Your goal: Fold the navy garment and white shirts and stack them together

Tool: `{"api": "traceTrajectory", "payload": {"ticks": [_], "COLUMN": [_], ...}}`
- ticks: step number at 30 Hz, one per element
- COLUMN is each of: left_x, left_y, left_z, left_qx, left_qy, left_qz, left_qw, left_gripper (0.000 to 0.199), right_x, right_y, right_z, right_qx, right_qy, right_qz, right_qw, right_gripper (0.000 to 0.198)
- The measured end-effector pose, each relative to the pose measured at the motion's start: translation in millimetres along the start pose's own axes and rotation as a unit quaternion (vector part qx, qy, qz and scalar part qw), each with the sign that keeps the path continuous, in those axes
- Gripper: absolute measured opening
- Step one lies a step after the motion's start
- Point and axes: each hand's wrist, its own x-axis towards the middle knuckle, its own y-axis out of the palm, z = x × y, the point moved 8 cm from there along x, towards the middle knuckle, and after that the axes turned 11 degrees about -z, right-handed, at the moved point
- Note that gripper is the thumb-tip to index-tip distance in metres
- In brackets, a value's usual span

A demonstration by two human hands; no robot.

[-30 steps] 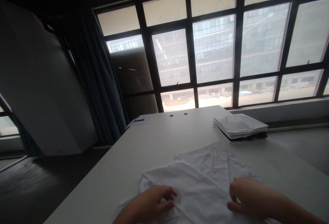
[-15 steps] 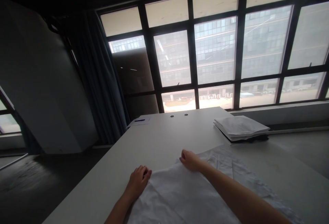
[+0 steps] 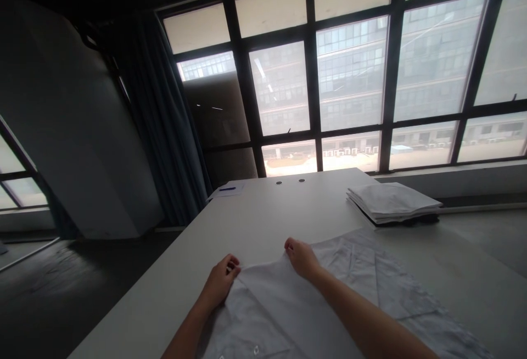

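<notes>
A white shirt [image 3: 284,304] lies spread over the near part of the table, creased, with small button-like spots low in the picture. At its far left corner my left hand [image 3: 221,281] pinches the fabric between thumb and fingers. My right hand [image 3: 302,257] is closed on the far edge of the same shirt, a short way to the right. Between the two hands the edge runs slightly slack. The right part of the shirt spreads beyond my right forearm, and its near end is cut off by the frame.
A stack of folded white cloth [image 3: 393,201] with something black beneath it sits at the table's right. Paper with a blue pen [image 3: 227,188] lies at the far left corner of the white table [image 3: 263,211]. A dark curtain [image 3: 164,123] and large windows stand beyond.
My left hand has shifted slightly away from me with the shirt corner, and the right hand slightly left. Button-like spots now show low on the shirt. The view has tilted a little.
</notes>
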Motion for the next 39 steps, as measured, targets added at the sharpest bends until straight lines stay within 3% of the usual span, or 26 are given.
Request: {"api": "traceTrajectory", "payload": {"ticks": [4, 7, 12, 19, 25, 28, 32, 36, 39], "left_x": [3, 1, -16, -26, -21, -23, -25, -22, -20], "left_y": [-12, -19, -1, 10, 4, 1, -5, -23, -33], "left_z": [7, 3, 5, -8, -7, 0, 9, 12, -5], "left_qx": [0.041, 0.074, 0.191, 0.18, 0.153, 0.185, 0.239, 0.289, 0.31], "left_qy": [-0.016, -0.017, -0.06, -0.048, -0.075, -0.071, -0.056, -0.055, -0.031], "left_qz": [-0.048, -0.067, 0.068, 0.086, 0.069, 0.062, 0.065, 0.033, -0.02], "left_qw": [0.998, 0.995, 0.977, 0.979, 0.983, 0.978, 0.967, 0.955, 0.95], "left_gripper": [0.014, 0.021, 0.033, 0.02, 0.026, 0.033, 0.023, 0.02, 0.031], "right_x": [-4, -5, -5, -3, -3, -3, -2, -2, -2], "right_y": [-1, 1, 1, 2, 2, 2, 3, 2, -2], "right_z": [7, 10, 9, 7, 6, 5, 3, 3, 5], "right_qx": [-0.028, -0.051, -0.072, -0.076, -0.07, -0.069, -0.07, -0.075, -0.085], "right_qy": [-0.027, -0.032, -0.026, -0.024, -0.026, -0.026, -0.026, -0.028, -0.032], "right_qz": [-0.008, -0.01, -0.015, -0.018, -0.021, -0.021, -0.025, -0.034, -0.046], "right_qw": [0.999, 0.998, 0.997, 0.997, 0.997, 0.997, 0.997, 0.996, 0.995], "right_gripper": [0.024, 0.025, 0.021, 0.021, 0.022, 0.022, 0.021, 0.02, 0.02]}}
